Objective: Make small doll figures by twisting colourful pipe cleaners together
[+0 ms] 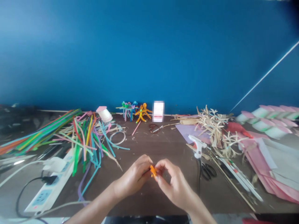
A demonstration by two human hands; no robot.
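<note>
Near the front middle of the table, my left hand (136, 174) and my right hand (172, 183) meet around a small bent piece of orange pipe cleaner (153, 171). Fingers of both hands pinch it, and part of it is hidden behind them. Beyond my hands, at the foot of the wall, stand orange and yellow pipe cleaner figures (142, 113). Beside them is a group of green, blue and purple pipe cleaner figures (129, 109). A short pink stick (136, 128) lies in front of the figures.
At left are many coloured pipe cleaners (87, 137), a power strip (50, 186) with cables and a white cup (104, 114). On the right lie a hot glue gun (197, 145), black scissors (208, 171), dried straw-like flowers (212, 124) and pink paper (261, 165). A blue wall (149, 53) rises behind.
</note>
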